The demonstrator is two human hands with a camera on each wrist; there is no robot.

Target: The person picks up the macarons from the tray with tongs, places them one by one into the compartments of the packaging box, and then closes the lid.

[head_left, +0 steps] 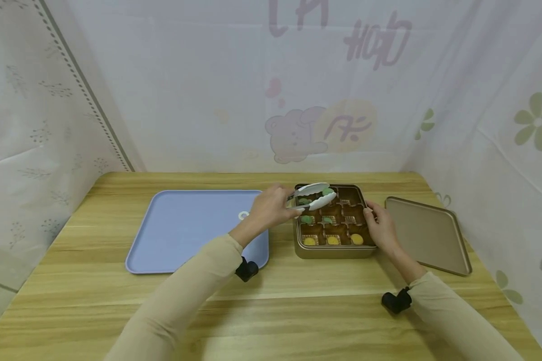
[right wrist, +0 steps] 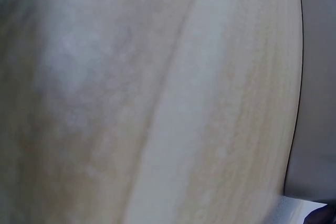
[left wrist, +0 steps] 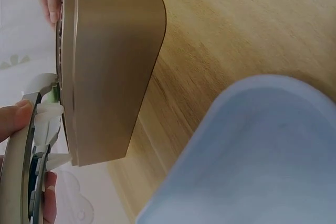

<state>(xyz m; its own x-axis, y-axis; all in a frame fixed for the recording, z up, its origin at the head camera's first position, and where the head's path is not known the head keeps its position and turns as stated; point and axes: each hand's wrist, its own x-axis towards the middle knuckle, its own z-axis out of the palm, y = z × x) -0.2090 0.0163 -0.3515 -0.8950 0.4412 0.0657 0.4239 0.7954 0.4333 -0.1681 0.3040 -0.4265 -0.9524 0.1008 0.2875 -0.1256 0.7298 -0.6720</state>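
My left hand (head_left: 273,206) holds a pair of tongs (head_left: 322,201) with pale scalloped tips. Between those tips is a small green piece (head_left: 328,191), over the back row of a gold tin box (head_left: 339,252). A brown compartment insert fills the box. Yellow pieces (head_left: 332,241) sit in its front row, and green pieces (head_left: 306,219) lie in some cells further back. At the box's right side, my right hand (head_left: 381,225) grips the rim with the thumb on top. In the left wrist view the tongs' tips (left wrist: 50,111) are at the box's edge.
A blue tray (head_left: 198,225) lies to the left; a white ring (head_left: 243,215) shows over its right edge near the left hand. The flat gold lid (head_left: 426,235) lies right of the box. A printed curtain (head_left: 208,100) surrounds the wooden table (head_left: 298,321).
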